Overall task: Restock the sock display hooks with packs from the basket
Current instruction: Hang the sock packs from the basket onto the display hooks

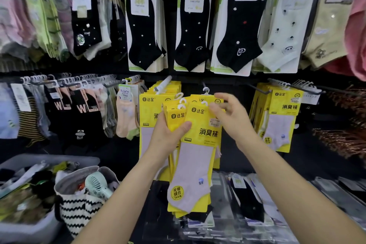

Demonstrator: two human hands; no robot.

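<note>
The left hand (168, 134) grips a fanned stack of yellow packs (200, 125) from the left side, thumb laid across the front pack and fingers behind, forearm rising from the lower left. The right hand (231, 119) is at the front pack's top right corner, thumb touching the card and fingers loosely spread above it; whether it pinches the card cannot be told. The front pack reads "达足" and "消臭袜", with a pale grey sock and a round label "无骨缝合". White hangers (181, 103) stick up from the stack. Just behind, more such packs (148, 109) hang on a white hook (164, 85), with another bunch (285, 109) to the right. Black socks (142, 31) carded "麻" hang above. At lower left sit a grey basket (29, 228) and a striped bag (79, 208) holding a fan (97, 184).
</note>
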